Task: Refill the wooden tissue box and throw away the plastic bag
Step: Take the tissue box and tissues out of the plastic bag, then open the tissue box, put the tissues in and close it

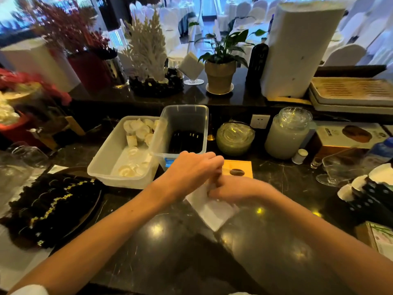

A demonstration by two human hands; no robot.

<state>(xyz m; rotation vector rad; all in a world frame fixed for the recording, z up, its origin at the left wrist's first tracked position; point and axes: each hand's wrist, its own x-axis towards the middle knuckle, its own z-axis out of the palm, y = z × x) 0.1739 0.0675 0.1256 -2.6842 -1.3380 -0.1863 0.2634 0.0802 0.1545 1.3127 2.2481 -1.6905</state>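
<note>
A white pack of tissues (213, 211) lies on the dark marble counter (161, 241) in front of me. Both hands meet at its far end. My left hand (191, 169) reaches over from the left with fingers curled down onto the pack. My right hand (236, 189) is blurred and grips the pack's upper edge. Just behind the hands lies the wooden tissue box (239, 168), a flat light-wood top with a dark oval slot, partly hidden by my left hand. Whether plastic wrap covers the tissues cannot be made out.
Two clear plastic bins (119, 167) (202, 116) stand behind my left hand. A stack of glass bowls (235, 138) and a lidded jar (287, 135) sit at the back right. Dark napkins on a tray (51, 207) lie left; cups (365, 188) right.
</note>
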